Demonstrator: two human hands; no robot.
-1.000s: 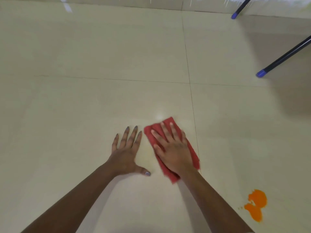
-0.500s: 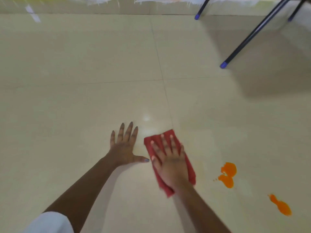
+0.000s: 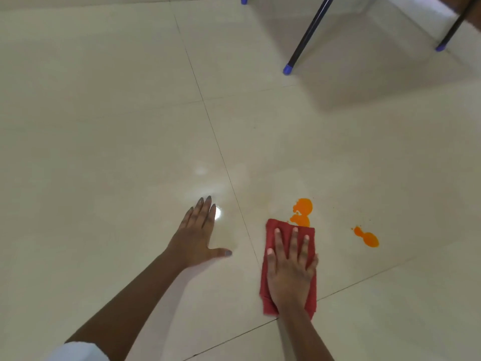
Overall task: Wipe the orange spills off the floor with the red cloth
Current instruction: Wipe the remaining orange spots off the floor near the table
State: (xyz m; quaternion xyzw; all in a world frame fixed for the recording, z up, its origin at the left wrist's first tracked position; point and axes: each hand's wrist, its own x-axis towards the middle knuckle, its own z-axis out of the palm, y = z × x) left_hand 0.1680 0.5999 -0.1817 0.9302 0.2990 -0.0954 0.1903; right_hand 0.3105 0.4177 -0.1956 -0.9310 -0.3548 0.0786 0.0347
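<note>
A red cloth [image 3: 282,229] lies flat on the cream tiled floor, and my right hand [image 3: 290,267] presses down on it with the fingers spread. The cloth's far edge touches the near end of an orange spill [image 3: 303,208]. A second, smaller orange spill [image 3: 367,237] lies to the right, apart from the cloth. My left hand [image 3: 199,231] rests flat on the floor to the left of the cloth, fingers together and thumb out, holding nothing.
Dark furniture legs with blue caps [image 3: 287,69] stand at the back right, another [image 3: 440,47] further right, with a shadow on the floor beneath. Tile joints cross the floor [image 3: 104,126]. A faint yellowish smear shows near my left hand.
My right hand has slid the red cloth to the right, from beside my left hand up to the orange spill. The view has turned right; my left hand stays planted.
</note>
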